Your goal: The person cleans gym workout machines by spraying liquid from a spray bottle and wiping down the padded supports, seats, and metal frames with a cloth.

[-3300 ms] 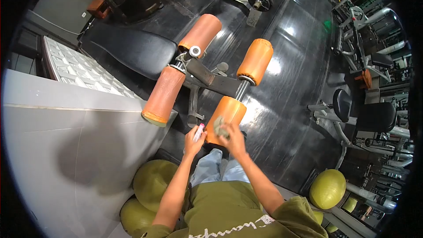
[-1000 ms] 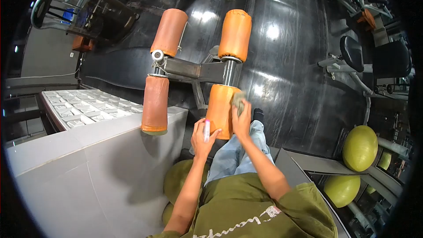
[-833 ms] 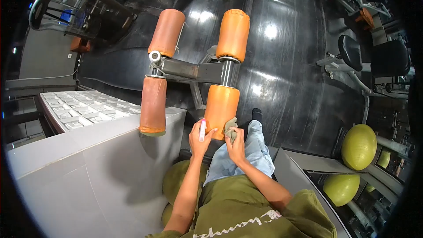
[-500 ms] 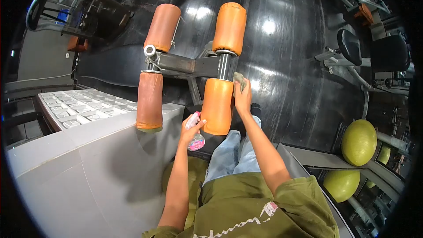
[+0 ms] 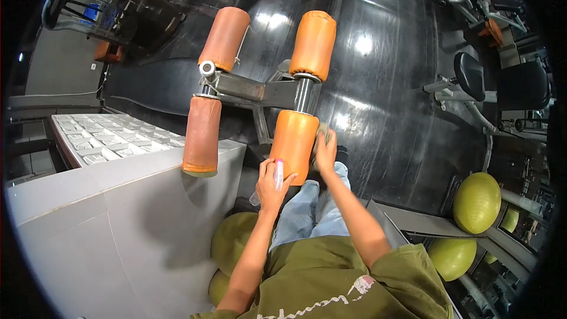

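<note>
My left hand is wrapped round a clear spray bottle with a pink top. It touches the lower left side of the near orange roller pad, partly covering the bottle. On that pad's right side, my right hand is closed on a greyish-green cloth, mostly hidden by the fingers and slightly blurred. The pad sits on a shiny metal bar, with another orange pad at its far end.
Two reddish-brown pads stand to the left, joined by a dark metal frame. A grey ledge lies at the left. Green exercise balls are at the right, and seats of other machines stand beyond.
My left hand has come up and right against the near pad, turning the spray bottle. My right hand has slid down the pad's right side with the cloth. The view has shifted slightly.
</note>
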Available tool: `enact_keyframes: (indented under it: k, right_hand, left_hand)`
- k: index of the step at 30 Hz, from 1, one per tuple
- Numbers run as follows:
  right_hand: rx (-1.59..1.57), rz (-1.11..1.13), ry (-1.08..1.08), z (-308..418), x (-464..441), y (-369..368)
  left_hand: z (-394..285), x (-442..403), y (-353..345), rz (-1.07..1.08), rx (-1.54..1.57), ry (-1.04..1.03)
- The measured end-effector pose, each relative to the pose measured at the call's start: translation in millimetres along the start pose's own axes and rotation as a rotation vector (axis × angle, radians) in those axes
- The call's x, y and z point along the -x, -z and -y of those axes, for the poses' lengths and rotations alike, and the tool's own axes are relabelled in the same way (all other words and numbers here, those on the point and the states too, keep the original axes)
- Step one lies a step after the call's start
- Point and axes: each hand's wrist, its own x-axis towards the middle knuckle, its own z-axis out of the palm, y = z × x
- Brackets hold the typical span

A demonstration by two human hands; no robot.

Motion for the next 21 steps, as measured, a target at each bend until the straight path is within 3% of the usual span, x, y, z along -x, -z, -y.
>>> enact_keyframes:
  k: [3, 5, 9, 10, 11, 13, 15, 17, 21]
  right_hand:
    - [0.021, 0.013, -0.071, 20, -40, -3]
    - [-0.079, 0.01, -0.247, 41, -33, -3]
    - [-0.084, -0.007, -0.2, 30, 33, 4]
    - [-0.04, 0.018, -0.222, 22, 52, 7]
    - [-0.032, 0.067, -0.198, 17, 70, 13]
    - [0.053, 0.186, -0.313, 21, 96, 30]
    - [0.091, 0.242, -0.351, 29, 97, 50]
    - [-0.051, 0.512, -0.557, 45, 82, 74]
    - [0.003, 0.423, -0.374, 72, 36, 106]
  left_hand:
    - [11, -4, -5, -0.02, 0.06, -0.018]
    - [18, -7, -1, -0.008, 0.107, -0.005]
    - [45, -15, 0, -0.022, 0.18, 0.036]
    - [52, -17, 2, 0.06, 0.229, 0.161]
    - [59, -19, 3, 0.142, 0.279, 0.287]
    - [68, -23, 5, 0.132, 0.312, 0.233]
    - [72, -26, 6, 0.202, 0.444, 0.355]
    - [75, -26, 8, 0.201, 0.465, 0.338]
    - [73, -20, 7, 0.072, 0.557, 0.289]
